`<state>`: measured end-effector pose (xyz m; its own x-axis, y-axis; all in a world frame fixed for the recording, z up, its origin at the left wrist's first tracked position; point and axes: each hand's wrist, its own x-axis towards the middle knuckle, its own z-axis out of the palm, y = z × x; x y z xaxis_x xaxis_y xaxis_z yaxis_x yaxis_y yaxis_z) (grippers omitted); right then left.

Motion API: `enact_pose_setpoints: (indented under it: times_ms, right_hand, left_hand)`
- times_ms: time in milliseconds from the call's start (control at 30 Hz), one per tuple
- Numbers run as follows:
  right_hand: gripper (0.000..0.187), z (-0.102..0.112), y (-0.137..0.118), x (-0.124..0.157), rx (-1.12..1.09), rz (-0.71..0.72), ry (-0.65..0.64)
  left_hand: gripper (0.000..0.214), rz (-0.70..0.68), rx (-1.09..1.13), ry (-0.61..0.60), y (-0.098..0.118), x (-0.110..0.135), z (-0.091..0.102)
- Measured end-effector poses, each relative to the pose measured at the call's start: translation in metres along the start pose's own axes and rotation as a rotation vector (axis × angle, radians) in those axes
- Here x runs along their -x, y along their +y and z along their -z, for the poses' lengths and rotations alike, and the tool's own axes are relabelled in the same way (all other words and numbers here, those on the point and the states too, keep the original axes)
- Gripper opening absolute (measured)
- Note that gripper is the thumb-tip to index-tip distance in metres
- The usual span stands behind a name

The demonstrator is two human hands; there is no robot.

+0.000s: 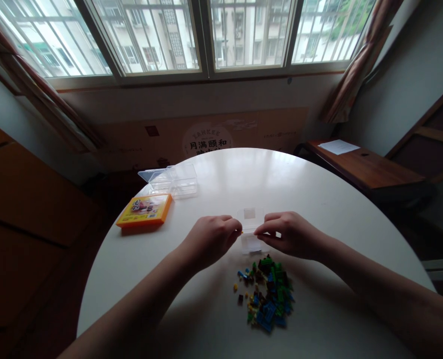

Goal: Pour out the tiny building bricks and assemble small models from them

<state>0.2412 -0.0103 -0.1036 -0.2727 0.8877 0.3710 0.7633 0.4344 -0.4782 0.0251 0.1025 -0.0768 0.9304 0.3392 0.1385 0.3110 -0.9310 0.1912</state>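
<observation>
My left hand [218, 235] is closed in a pinch, with a tiny yellow-orange building brick [242, 232] showing at its fingertips. Facing it, my right hand [292, 233] has thumb and fingers pressed together over the right side of a small clear plastic box [252, 244]. Whatever may be between those fingertips is too small to make out. The box lies with its lid [249, 214] folded back, away from me. Below both hands is a loose pile of building bricks [269, 294] in green, blue, brown and yellow, with several small ones scattered at its left.
An orange box with a printed yellow cover [145, 210] sits on the left of the round white table [341, 234]. Behind it stands a clear divided case [184, 180]. A wooden side table [378, 164] with a sheet of paper [339, 146] is beyond the right edge.
</observation>
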Motion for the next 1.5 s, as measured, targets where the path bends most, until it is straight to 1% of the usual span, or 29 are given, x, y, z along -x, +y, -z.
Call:
enact_pose_setpoints:
  times_ms: [133,233,333,500,633,767,900,967,1033,1100,1133,1200,1233,1333,1433,1500]
  right_hand:
    - [0.012,-0.006,-0.002,0.0,-0.025,0.034,0.133]
    - [0.013,-0.008,-0.004,-0.001,-0.043,0.069,0.213]
    - [0.014,-0.009,-0.006,-0.001,-0.051,0.082,0.279]
    - [0.017,-0.008,-0.008,-0.001,-0.089,0.142,0.322]
    - [0.021,-0.007,-0.009,-0.001,-0.11,0.197,0.36]
    - [0.02,-0.008,-0.009,-0.001,-0.119,0.224,0.357]
    - [0.016,-0.008,-0.011,-0.002,-0.092,0.23,0.361]
    - [0.011,-0.007,-0.013,-0.002,-0.072,0.233,0.358]
    - [0.007,-0.006,-0.013,-0.002,-0.044,0.216,0.336]
    - [0.005,-0.005,-0.012,-0.002,0.005,0.182,0.26]
    - [0.005,-0.005,-0.011,-0.001,0.037,0.163,0.207]
    - [0.007,-0.006,-0.008,-0.001,0.103,0.124,0.098]
    - [0.008,-0.007,-0.007,0.0,0.132,0.104,0.057]
    - [0.009,-0.01,-0.004,0.0,0.204,0.04,-0.002]
    - [0.011,-0.011,-0.004,-0.001,0.263,-0.007,-0.026]
    - [0.011,-0.012,-0.005,-0.002,0.289,-0.03,-0.037]
  left_hand:
    - [0.015,0.015,0.214,0.127,0.003,-0.001,-0.008]
    - [0.009,0.078,0.401,0.152,0.006,-0.003,-0.008]
    - [0.008,0.136,0.606,0.111,0.01,-0.004,-0.006]
    - [0.015,0.229,0.882,0.009,0.015,-0.004,-0.006]
    - [0.018,0.25,1.02,-0.014,0.014,-0.005,-0.009]
    - [0.017,0.241,1.077,-0.013,0.015,-0.005,-0.013]
    - [0.018,0.228,1.066,-0.023,0.015,-0.005,-0.013]
    - [0.019,0.214,0.995,-0.024,0.012,-0.005,-0.009]
    - [0.017,0.183,0.826,0.012,0.006,-0.004,-0.003]
    - [0.014,0.133,0.579,0.054,-0.001,-0.002,0.004]
    - [0.013,0.103,0.461,0.056,-0.004,-0.001,0.006]
    - [0.012,0.05,0.287,0.017,-0.009,0.0,0.008]
    - [0.014,0.033,0.236,-0.012,-0.01,0.0,0.007]
    - [0.018,0.02,0.174,-0.1,-0.011,0.0,0.002]
    - [0.021,0.033,0.193,-0.168,-0.011,-0.001,-0.004]
    - [0.023,0.043,0.226,-0.189,-0.013,-0.002,-0.007]
